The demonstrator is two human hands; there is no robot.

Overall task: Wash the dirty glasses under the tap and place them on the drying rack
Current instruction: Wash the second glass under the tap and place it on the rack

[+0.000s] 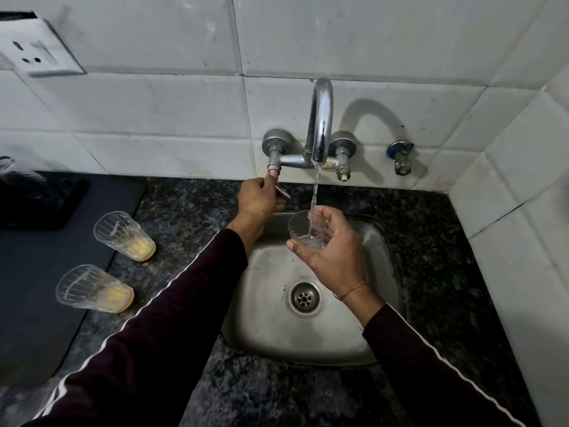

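The left hand (260,197) covers the handle of the tap's left valve (274,167), so how its fingers lie on it cannot be made out. The right hand (331,245) wraps the far side and base of the glass (304,226), hiding them. A clear object (6,164) at the left edge is cut off and too blurred to name. The socket plate (34,52) also runs off the left edge. Both sleeves leave the picture at the bottom.
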